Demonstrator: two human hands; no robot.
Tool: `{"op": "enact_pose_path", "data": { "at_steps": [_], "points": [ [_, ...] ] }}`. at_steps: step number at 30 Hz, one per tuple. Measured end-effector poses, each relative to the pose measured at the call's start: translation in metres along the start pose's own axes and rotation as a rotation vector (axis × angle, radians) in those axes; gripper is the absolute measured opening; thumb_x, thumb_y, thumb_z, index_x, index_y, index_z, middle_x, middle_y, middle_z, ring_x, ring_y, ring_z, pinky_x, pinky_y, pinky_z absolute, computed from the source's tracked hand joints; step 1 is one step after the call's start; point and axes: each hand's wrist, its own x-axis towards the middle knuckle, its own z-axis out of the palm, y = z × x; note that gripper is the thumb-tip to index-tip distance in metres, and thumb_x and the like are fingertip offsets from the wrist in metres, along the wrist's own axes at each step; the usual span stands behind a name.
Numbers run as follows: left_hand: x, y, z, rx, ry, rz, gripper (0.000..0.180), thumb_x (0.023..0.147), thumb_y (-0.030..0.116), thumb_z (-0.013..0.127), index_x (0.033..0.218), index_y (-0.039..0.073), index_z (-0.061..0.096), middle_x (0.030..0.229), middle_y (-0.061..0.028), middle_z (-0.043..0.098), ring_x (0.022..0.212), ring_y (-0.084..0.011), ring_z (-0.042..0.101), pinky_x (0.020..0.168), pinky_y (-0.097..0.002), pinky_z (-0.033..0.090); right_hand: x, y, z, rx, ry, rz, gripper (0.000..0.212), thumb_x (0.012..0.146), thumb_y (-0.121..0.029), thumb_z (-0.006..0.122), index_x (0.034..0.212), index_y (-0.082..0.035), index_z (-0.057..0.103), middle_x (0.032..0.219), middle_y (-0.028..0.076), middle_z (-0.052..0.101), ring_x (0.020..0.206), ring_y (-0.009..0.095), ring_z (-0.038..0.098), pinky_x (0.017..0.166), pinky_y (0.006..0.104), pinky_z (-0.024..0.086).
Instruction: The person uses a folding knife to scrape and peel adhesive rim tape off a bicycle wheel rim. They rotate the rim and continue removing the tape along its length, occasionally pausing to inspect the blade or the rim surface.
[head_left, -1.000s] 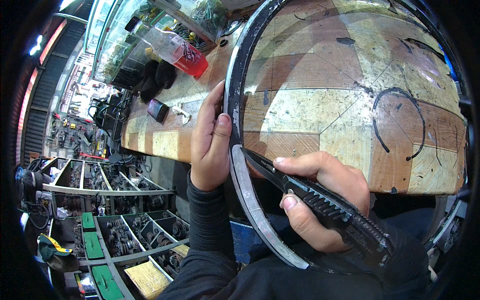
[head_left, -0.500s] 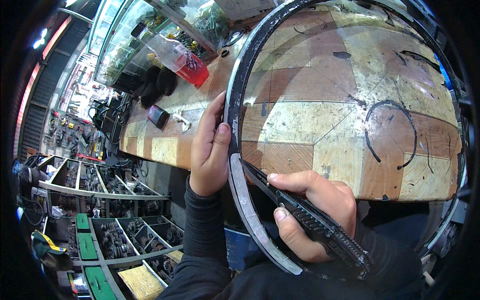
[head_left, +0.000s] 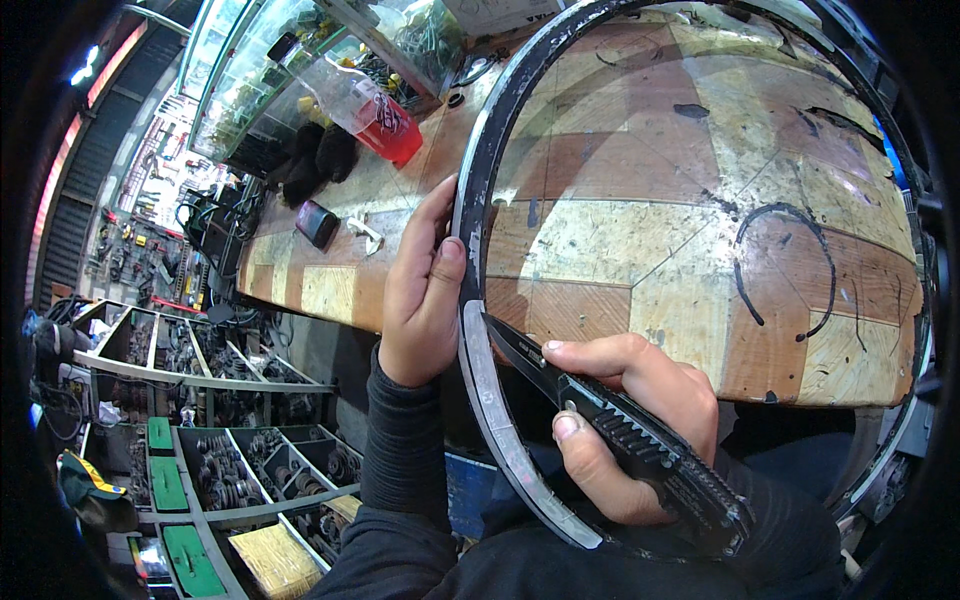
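Fingers of our right hand grip a knife, its blade at the edge of a grey strip on the hoop, which crosses the near edge of the bench. Our left hand rests against the hoop's outer side; whether its fingers close, we cannot tell. We judge a shallow blade and steady hoop best. We count one knife, hoop, strip and bottle, three green panels.

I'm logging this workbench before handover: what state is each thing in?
Black folding knife: blade open, gripped by right hand.
Black circular rim: paint chipped, left hand against it.
Clear plastic bottle: capped, partly filled with red liquid.
Patchwork brown tabletop: stained, scuffed.
Thin curved black strip: lying on tabletop.
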Motion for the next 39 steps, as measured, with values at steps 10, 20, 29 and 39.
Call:
{"op": "enact_pose_path", "data": {
  "at_steps": [10, 20, 29, 39],
  "points": [
    [0.0012, -0.0001, 0.0008, -0.003, -0.010, 0.008, 0.049, 0.101, 0.013, 0.039, 0.143, -0.010, 0.030, 0.139, -0.0229, 0.047, 0.128, -0.0289, 0.050, 0.112, -0.0385, 0.034, -0.0027, 0.0010, 0.0026, 0.021, 0.031, 0.015, 0.035, 0.074, -0.009, 0.065, 0.106, 0.006, 0.061, 0.074, 0.013, 0.067, 0.063, 0.015, 0.066, 0.062, 0.0257, 0.052],
    [0.0011, -0.0013, 0.0018, -0.035, 0.002, -0.007, 0.049, 0.102, 0.014, 0.039, 0.144, -0.009, 0.030, 0.139, -0.0228, 0.048, 0.128, -0.0285, 0.051, 0.112, -0.0390, 0.035, -0.0043, -0.0005, 0.0046, 0.007, 0.056, 0.024, 0.034, 0.073, -0.007, 0.065, 0.104, 0.005, 0.063, 0.074, 0.013, 0.068, 0.062, 0.017, 0.067, 0.062, 0.0265, 0.053],
    [-0.0015, -0.0028, -0.0019, 0.006, 0.007, 0.008, 0.049, 0.102, 0.013, 0.038, 0.144, -0.009, 0.030, 0.139, -0.0227, 0.047, 0.128, -0.0291, 0.051, 0.112, -0.0393, 0.035, -0.0027, -0.0027, 0.0007, 0.039, 0.011, 0.085, 0.031, 0.075, -0.006, 0.064, 0.105, 0.004, 0.063, 0.077, 0.011, 0.067, 0.065, 0.013, 0.064, 0.063, 0.0255, 0.051],
    [0.0011, -0.0026, -0.0027, 0.030, -0.014, 0.020, 0.050, 0.102, 0.016, 0.040, 0.143, -0.010, 0.031, 0.139, -0.0226, 0.048, 0.128, -0.0286, 0.050, 0.112, -0.0394, 0.035, -0.0060, 0.0062, -0.0010, 0.211, 0.004, 0.089, 0.036, 0.083, -0.004, 0.060, 0.117, 0.005, 0.056, 0.082, 0.009, 0.065, 0.074, 0.011, 0.062, 0.070, 0.0238, 0.049]
  ]
}}
